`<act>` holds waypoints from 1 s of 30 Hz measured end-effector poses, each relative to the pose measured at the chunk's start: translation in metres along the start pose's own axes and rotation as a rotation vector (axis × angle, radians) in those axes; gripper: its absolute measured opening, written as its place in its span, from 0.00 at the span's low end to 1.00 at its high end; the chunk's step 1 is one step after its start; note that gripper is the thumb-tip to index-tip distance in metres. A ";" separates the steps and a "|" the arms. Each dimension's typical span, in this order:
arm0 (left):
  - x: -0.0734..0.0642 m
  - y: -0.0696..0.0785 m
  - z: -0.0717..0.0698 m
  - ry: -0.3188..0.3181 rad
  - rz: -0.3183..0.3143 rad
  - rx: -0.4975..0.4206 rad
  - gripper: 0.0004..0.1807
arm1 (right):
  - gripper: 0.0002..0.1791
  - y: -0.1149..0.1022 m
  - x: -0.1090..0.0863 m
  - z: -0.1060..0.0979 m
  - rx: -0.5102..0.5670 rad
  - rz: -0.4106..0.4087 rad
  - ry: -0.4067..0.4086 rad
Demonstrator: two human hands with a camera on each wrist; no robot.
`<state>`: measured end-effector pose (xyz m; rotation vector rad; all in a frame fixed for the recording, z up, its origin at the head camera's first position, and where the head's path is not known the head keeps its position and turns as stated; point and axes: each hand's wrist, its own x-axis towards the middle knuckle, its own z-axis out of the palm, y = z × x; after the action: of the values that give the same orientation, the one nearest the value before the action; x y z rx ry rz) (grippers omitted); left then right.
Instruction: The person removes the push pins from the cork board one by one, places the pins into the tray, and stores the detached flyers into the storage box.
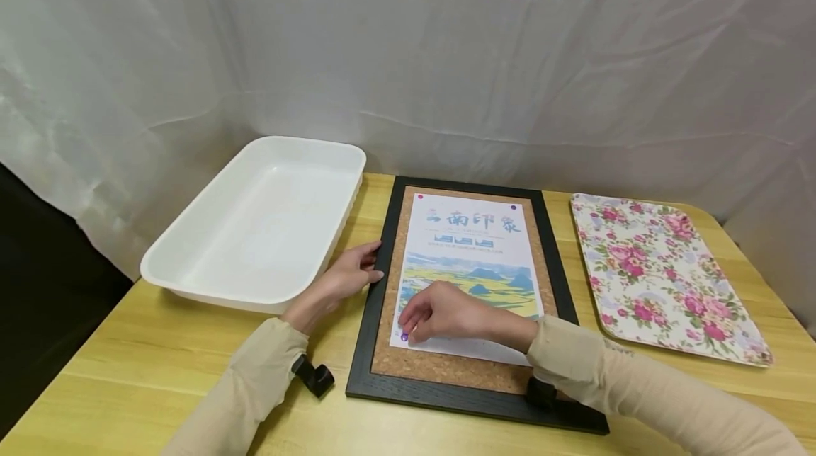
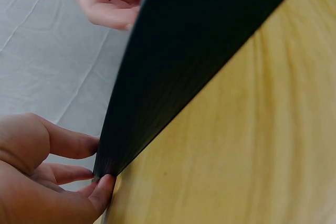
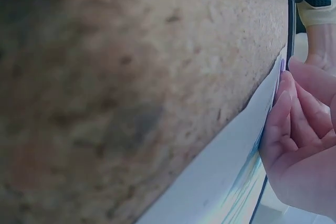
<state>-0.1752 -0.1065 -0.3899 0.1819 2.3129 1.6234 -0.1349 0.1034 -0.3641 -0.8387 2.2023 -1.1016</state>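
Note:
A black-framed cork board (image 1: 440, 365) lies on the table with a printed landscape poster (image 1: 468, 268) on it. My left hand (image 1: 349, 273) grips the frame's left edge, thumb and fingertips at the black rim. My right hand (image 1: 449, 311) reaches over the poster's lower part and pinches a purple pushpin (image 1: 404, 336) at its lower left corner. In the right wrist view, the pushpin (image 3: 282, 65) shows as a small purple edge by the thumb and fingertips. Pins fix the top corners: a pink one (image 1: 420, 196) at left and a dark purple one (image 1: 513, 207) at right.
A deep white tray (image 1: 167, 258) stands left of the board, close behind my left forearm. A flat floral tray (image 1: 659, 275) lies to the right. Behind the wooden table (image 1: 134, 371) hangs a pale curtain (image 1: 459, 52).

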 end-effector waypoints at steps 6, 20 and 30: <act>0.000 0.000 -0.001 0.001 0.004 -0.005 0.34 | 0.05 0.000 0.004 0.003 -0.097 -0.077 0.007; 0.000 0.000 0.000 0.004 0.006 -0.016 0.34 | 0.05 -0.002 0.006 0.004 -0.132 -0.089 0.007; 0.001 -0.001 0.000 0.009 -0.002 -0.014 0.35 | 0.06 -0.003 0.006 0.003 -0.115 -0.091 -0.006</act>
<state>-0.1757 -0.1067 -0.3913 0.1693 2.3063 1.6423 -0.1363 0.0959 -0.3646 -0.9994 2.2593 -1.0209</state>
